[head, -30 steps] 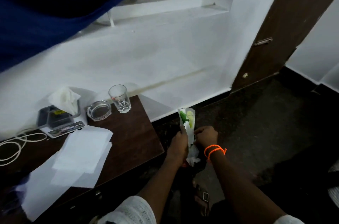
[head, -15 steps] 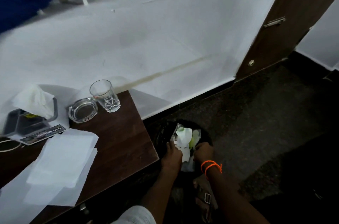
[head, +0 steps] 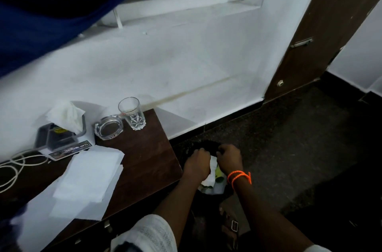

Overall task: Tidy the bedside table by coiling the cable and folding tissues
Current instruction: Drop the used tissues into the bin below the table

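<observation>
White flat tissues (head: 88, 177) lie spread on the dark brown wooden counter (head: 148, 161), and the white cable (head: 12, 167) lies loose at its left end. Just right of the counter, over a black round bin (head: 204, 145), the left hand (head: 196, 164) and right hand (head: 229, 158) curl round a crumpled white and green wrapper (head: 214, 177).

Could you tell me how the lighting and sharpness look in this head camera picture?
Head view: dim and bluish; the white wall is the brightest area, the floor nearly black; both hands are soft and underexposed; wide-angle bending curves the door frame.
</observation>
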The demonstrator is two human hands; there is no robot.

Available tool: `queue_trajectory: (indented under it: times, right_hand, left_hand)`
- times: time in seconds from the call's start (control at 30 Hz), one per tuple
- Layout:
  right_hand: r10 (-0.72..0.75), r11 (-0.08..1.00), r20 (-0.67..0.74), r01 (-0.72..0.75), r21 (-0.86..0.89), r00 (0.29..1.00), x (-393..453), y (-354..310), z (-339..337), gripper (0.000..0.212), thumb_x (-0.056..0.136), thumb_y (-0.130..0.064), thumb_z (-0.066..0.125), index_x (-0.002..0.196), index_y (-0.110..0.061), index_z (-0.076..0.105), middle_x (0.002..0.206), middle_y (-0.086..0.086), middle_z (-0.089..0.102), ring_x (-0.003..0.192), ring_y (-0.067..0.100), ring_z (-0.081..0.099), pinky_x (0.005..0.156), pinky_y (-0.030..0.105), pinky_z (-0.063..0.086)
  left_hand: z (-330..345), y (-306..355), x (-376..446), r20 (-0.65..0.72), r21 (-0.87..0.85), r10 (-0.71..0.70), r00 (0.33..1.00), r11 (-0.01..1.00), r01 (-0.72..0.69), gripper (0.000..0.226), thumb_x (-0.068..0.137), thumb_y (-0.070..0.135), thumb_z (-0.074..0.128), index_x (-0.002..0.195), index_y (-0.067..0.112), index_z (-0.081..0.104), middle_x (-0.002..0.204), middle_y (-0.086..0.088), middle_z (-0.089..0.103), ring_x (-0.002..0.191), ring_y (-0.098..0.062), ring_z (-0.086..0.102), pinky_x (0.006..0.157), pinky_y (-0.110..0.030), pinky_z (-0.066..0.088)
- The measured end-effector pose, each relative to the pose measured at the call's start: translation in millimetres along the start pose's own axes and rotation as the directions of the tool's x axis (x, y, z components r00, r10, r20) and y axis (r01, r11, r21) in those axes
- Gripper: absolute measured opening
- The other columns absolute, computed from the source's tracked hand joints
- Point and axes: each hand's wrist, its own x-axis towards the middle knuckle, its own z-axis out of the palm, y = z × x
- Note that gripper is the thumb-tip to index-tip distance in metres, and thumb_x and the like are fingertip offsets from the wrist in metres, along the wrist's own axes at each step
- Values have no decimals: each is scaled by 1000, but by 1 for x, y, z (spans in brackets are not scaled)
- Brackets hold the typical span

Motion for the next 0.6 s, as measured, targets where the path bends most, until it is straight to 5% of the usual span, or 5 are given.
queue_trajectory:
  times: [0.23, 0.4, 0.6]
  right_hand:
    - [-254, 963, -46, 248, -110, 966, -39, -69, -43, 18, 90, -20, 62, 97, -6, 72, 107, 19, 67, 102, 36, 65, 85, 37, 51]
    - [-396, 914, -73, 385, -130, 915, -81, -124, -49, 24, 93, -23, 62, 111, -10, 72, 115, 16, 65, 109, 34, 64, 88, 35, 52]
    - [-515, 856, -68, 507, -101, 855, -146, -184, -30, 22, 91, -26, 62, 106, -13, 73, 108, 14, 66, 103, 36, 67, 84, 36, 54]
  left_hand:
    - [-83, -15, -47, -193, -25, -17, 981, 1000, 12, 24, 97, 21, 50, 112, 10, 66, 117, -12, 62, 111, -31, 62, 87, -46, 57]
    - [-123, -43, -99, -270, -44, -74, 960, 997, 64, 31, 96, 23, 56, 124, 12, 65, 126, -12, 64, 120, -32, 61, 96, -43, 54]
    - [-161, -91, -185, -366, -72, -226, 903, 974, 215, 27, 92, 28, 55, 115, 18, 67, 113, -13, 72, 104, -35, 69, 81, -41, 58]
